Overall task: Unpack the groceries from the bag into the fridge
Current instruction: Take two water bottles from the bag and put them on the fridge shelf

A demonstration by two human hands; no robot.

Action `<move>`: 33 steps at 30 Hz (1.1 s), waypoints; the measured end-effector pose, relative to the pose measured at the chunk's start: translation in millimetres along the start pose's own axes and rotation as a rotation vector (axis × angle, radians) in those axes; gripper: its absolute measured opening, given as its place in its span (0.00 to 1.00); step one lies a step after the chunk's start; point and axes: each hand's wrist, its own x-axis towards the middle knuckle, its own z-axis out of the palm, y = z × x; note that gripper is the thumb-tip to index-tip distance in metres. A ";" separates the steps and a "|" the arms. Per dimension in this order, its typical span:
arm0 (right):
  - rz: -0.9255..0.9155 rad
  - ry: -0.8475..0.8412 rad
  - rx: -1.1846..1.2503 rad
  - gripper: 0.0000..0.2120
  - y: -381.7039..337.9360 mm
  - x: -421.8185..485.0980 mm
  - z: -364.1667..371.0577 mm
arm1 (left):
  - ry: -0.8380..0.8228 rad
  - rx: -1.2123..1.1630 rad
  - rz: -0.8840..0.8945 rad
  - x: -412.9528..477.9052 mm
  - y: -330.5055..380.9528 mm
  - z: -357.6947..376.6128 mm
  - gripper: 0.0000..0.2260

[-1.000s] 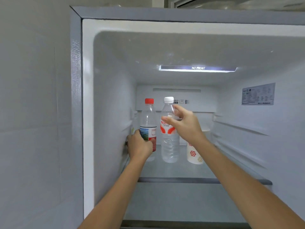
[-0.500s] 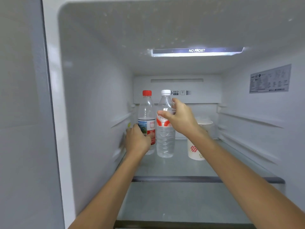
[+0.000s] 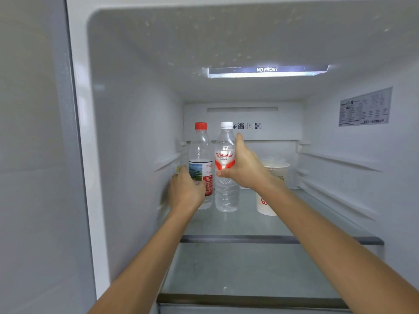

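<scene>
Deep on the glass shelf (image 3: 240,225), the left hand (image 3: 186,191) curls round the red-capped bottle (image 3: 201,152) at its label; the right hand (image 3: 243,169) wraps the white-capped bottle (image 3: 226,197) likewise. Both stand upright, side by side: probably weighty, thin-walled, slick, best held mid-body. Behind the right hand a paper cup (image 3: 267,207) is half hidden; a yellowish speck (image 3: 179,168) beside the left hand is unclear.

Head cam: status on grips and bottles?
Left grip holds red-cap bottle, right grip holds white-cap bottle. Both upright on glass shelf. Paper cup partly behind right wrist.
</scene>
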 end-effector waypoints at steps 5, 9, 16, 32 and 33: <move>-0.067 0.117 -0.013 0.49 -0.8 -19.7 6.1 | -0.014 0.012 -0.009 -23.1 0.1 -19.4 0.28; -0.128 0.181 -0.126 0.42 -2.0 -47.1 1.5 | -0.105 0.019 0.027 -34.6 6.2 -39.4 0.25; -0.019 0.122 -0.301 0.28 4.5 -102.5 -31.7 | -0.241 0.055 0.175 -54.8 5.2 -53.8 0.11; 0.549 0.131 -0.648 0.26 -58.7 -311.8 -66.8 | -0.578 -0.211 0.615 -156.6 -1.5 -73.6 0.08; 0.582 0.141 -0.678 0.25 -65.7 -326.5 -72.9 | -0.604 -0.223 0.640 -166.2 3.0 -74.4 0.08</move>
